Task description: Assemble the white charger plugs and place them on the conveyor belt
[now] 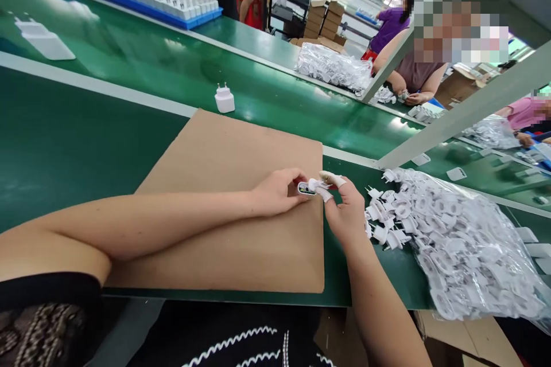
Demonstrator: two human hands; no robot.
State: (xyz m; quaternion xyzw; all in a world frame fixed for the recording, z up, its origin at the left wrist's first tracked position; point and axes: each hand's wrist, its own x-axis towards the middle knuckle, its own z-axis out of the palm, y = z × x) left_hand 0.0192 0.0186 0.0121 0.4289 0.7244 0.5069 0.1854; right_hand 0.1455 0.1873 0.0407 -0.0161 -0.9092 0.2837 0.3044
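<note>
Over the right part of a brown cardboard sheet [241, 241], my left hand [279, 192] is closed around a white charger housing [301, 191]. The housing's end faces right and is open, with a circuit board showing inside. My right hand [346, 206], with white covers on its thumb and forefinger, pinches a white plug cap [316, 184] right at that open end. Whether cap and housing touch, I cannot tell. To the right of this hand lies a heap of loose white plug caps [387, 212], spilling from a clear plastic bag [469, 241].
A green conveyor belt [150, 63] runs beyond the cardboard, carrying a white charger [224, 98] and another charger [47, 39]. A slanted metal post [465, 103] rises at right. Across the belt are a blue tray [185, 20] of white parts and co-workers.
</note>
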